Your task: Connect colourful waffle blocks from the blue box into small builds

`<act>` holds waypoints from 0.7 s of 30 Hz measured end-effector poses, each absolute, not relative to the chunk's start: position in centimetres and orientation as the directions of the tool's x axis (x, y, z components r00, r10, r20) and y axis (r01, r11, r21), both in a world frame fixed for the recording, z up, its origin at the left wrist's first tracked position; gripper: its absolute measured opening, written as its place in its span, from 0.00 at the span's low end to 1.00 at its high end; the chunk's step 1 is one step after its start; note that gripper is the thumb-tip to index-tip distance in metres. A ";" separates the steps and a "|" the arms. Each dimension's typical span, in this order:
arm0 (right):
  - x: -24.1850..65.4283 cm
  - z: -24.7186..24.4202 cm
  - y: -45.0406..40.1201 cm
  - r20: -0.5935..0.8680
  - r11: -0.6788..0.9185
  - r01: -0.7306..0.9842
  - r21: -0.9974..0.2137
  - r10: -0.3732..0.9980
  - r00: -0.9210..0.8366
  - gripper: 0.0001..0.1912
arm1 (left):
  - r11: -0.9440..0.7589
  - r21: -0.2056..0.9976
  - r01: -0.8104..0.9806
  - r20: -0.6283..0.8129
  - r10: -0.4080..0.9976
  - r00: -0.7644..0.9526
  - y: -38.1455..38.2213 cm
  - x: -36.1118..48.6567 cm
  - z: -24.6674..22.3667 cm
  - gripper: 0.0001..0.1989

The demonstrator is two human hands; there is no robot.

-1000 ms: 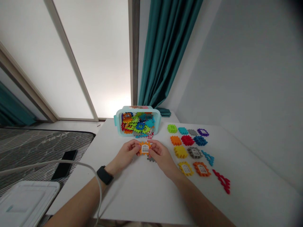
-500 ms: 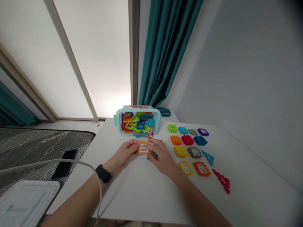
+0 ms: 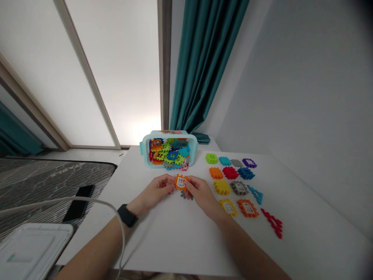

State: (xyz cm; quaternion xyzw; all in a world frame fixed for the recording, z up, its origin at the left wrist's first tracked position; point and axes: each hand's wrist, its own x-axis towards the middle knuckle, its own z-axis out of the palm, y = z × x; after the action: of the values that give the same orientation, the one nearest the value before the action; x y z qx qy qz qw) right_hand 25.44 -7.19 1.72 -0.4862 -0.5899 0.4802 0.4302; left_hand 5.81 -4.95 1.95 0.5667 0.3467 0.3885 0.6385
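Between my left hand (image 3: 157, 189) and my right hand (image 3: 201, 193) is an orange interlocking plastic piece with a white window (image 3: 181, 181), its edges pinched by the fingers of both hands. Just below it, a grey toothed piece (image 3: 186, 195) lies on the white table (image 3: 171, 237), partly hidden by my right hand. Behind my hands stands a pale blue plastic box (image 3: 169, 152) full of multicoloured pieces. My right hand is nearest the laid-out pieces.
Several coloured pieces, some with windows, lie in rows on the table's right, such as the yellow piece (image 3: 222, 187). Left of the table are a black phone (image 3: 78, 198), a white cable (image 3: 87, 200) and a white lid (image 3: 32, 252). A wall bounds the right.
The orange piece has shifted slightly right and tilted in my fingers. The grey piece sits a little lower than half a second ago, and my hands have drawn closer together.
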 end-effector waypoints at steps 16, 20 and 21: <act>25.3 1.4 -7.3 -0.059 -0.107 -0.232 -0.967 0.976 -0.208 0.20 | 0.149 0.974 -0.170 -0.040 0.854 0.519 -5.5 6.1 2.3 0.17; 25.3 1.7 -7.4 -0.071 -0.115 -0.223 -0.968 0.978 -0.194 0.21 | 0.067 0.988 -0.138 0.012 0.864 0.504 -5.2 6.1 1.7 0.17; 25.4 1.8 -7.5 -0.074 -0.117 -0.214 -0.970 0.977 -0.200 0.22 | 0.045 0.991 -0.124 0.021 0.872 0.489 -5.1 6.1 1.5 0.17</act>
State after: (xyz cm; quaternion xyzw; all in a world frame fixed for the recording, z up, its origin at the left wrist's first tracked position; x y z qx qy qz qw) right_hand 25.38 -7.48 1.77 -0.4139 -0.4612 0.6223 0.4783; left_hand 6.08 -5.10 1.55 0.5730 0.3262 0.3860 0.6453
